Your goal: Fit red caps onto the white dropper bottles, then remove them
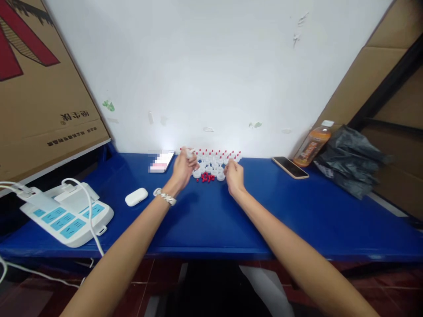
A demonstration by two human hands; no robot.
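Note:
My left hand (pixel 185 169) is raised over the left side of a cluster of small plastic parts, its fingers closed around a small white plastic piece (pixel 190 152). Closed in a pinch, my right hand (pixel 235 177) is at the right edge of the cluster; what its fingers hold, if anything, is too small to make out. Between the hands stand several translucent white round caps (pixel 209 169). Behind them, white pieces with red tips (pixel 212 152) stand upright in rows. Small red caps (pixel 207 177) lie in a loose pile in front.
On the blue table (pixel 205 220) at left are a power strip (pixel 71 215) with cables, a white earphone case (pixel 136 197) and a lit phone (pixel 161 161). At right are a dark-screened phone (pixel 291 167), a drink bottle (pixel 312 144) and a black plastic bag (pixel 346 154). A white wall stands behind.

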